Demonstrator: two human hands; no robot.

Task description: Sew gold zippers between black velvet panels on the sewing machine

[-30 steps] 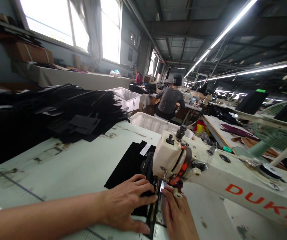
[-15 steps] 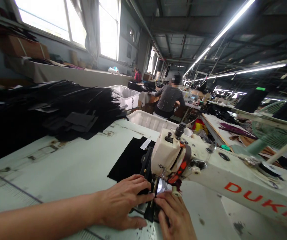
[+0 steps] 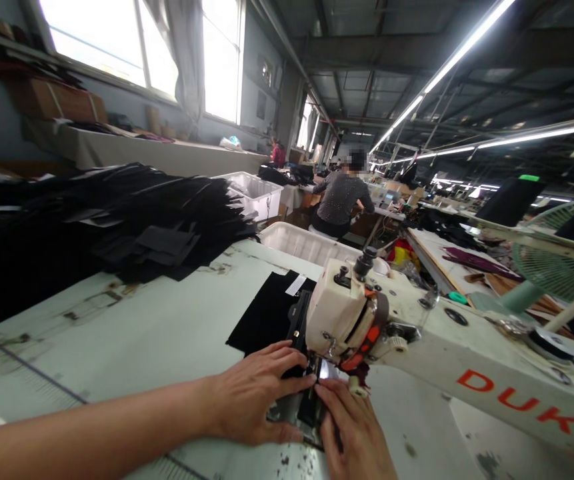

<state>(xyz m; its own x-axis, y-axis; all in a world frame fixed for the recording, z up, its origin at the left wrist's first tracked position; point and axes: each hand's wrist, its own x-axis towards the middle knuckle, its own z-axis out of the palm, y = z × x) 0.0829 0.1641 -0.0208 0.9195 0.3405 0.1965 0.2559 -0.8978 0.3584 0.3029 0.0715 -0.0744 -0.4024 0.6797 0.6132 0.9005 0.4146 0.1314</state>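
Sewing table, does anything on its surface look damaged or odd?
Yes: the tabletop has dark, worn-looking marks beside the heaped black fabric pieces, and dark specks near the left hand, odd against its pale surface.

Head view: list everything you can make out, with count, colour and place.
sewing machine: one, cream, red letters, right of centre
cloth piece: one, black, beside the machine's head
strip: one, white, on the cloth piece
cloth pile: one, black, table's far left
table: one, pale green, under all these
tubs: two, white, beyond the table
thread cones: two, black, right
fan: one, green, right
carton: one, brown, upper left
windows: several, bright white, left wall
co-workers: two visible, grey and red tops, background
distant clutter: too blurred to count
left hand: one, bare, over the cloth's near edge
right hand: one, bare, below the machine's head
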